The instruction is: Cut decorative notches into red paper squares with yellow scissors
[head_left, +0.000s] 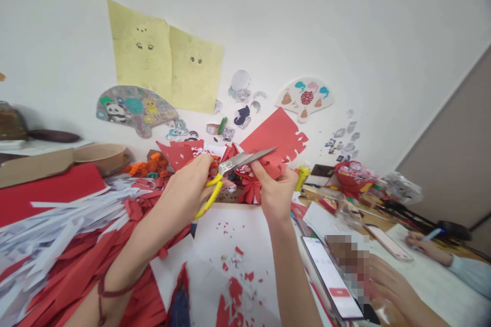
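Observation:
My left hand (190, 179) is closed around scissors (230, 163) with yellow handles, partly hiding them. Their metal blades point right, reaching the fingertips of my right hand (279, 191). That hand is closed on a sheet of red paper (272, 135) with a jagged, notched right edge, held up before the wall. Beneath both hands lies white paper (238, 225), strewn with small red paper scraps (235, 291). Behind the hands are more pieces of cut red paper (251, 191), partly covered.
White and red paper strips (88, 219) heap up at left, near a round bowl (102, 156). A lit phone (333, 278) lies at right. Beyond it, another person's hand (424, 239) holds a pen over paper. Stickers and a painted fan (306, 97) hang on the wall.

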The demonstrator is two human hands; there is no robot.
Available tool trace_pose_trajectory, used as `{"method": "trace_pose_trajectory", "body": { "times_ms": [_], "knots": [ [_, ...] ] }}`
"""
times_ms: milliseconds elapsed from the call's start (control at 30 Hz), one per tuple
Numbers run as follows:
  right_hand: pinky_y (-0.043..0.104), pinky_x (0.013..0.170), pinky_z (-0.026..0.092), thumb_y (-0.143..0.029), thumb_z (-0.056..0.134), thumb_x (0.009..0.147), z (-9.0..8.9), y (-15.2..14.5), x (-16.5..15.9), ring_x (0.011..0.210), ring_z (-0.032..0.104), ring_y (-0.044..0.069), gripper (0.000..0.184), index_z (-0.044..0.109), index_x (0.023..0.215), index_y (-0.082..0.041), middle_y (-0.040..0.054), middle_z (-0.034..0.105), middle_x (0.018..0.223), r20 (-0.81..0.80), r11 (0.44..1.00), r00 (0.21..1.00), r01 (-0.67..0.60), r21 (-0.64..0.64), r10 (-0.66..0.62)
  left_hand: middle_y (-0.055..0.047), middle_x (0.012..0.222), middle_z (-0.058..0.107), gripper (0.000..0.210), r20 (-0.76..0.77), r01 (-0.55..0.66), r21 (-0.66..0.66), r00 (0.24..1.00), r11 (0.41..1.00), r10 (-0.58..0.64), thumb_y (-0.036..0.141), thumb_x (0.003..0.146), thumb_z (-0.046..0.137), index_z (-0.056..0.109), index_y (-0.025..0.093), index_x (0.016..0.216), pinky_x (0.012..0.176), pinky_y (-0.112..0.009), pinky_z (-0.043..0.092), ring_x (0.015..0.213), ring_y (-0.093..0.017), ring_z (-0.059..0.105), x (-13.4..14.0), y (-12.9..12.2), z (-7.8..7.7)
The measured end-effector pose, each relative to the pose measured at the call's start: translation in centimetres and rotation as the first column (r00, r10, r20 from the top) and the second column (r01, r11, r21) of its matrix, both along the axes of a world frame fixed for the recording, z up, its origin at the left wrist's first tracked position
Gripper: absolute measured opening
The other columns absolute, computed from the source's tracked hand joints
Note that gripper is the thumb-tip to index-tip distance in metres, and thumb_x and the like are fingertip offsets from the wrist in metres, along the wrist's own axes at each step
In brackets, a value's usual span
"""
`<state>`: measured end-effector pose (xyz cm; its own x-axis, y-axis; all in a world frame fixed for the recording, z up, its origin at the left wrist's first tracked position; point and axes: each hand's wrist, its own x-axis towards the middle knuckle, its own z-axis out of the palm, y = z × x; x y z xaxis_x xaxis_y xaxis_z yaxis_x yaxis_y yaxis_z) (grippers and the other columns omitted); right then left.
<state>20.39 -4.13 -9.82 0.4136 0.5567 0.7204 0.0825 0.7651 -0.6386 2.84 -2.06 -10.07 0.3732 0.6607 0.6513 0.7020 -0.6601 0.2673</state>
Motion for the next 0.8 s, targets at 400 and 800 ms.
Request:
{"method": "trace_pose_trajectory", "body": {
  "times_ms": [400,800],
  "knots": [
    [0.025,0.059,0.055,-0.025,0.075,0.072,0.3,0.5,0.4,0.059,0.066,0.014,0.011,0.071,0.069,-0.015,0.0000,0.071,0.064,0.015,0.999,0.999,-0.039,-0.029,0.040,-0.002,0.079,0.057,0.028,0.002,-0.039,-0.131,0.999,0.991,0.039,0.050,0.084,0.048,0.038,0.023,0.084,0.055,-0.027,0.033,0.067,-0.019,0.054,0.2,0.8,0.1],
    [0.028,0.065,0.056,-0.047,0.071,0.070,-6.6,0.1,7.6,0.064,0.068,0.016,0.042,0.068,0.087,-0.008,0.0106,0.073,0.078,0.091,0.862,0.992,-0.025,-0.505,0.082,-0.006,0.073,0.064,0.038,-0.120,-0.131,-0.398,0.989,0.908,0.091,0.058,0.075,0.051,0.050,0.021,0.074,0.055,-0.026,0.032,0.067,-0.023,0.060,-1.0,3.7,-2.4]
  ]
}}
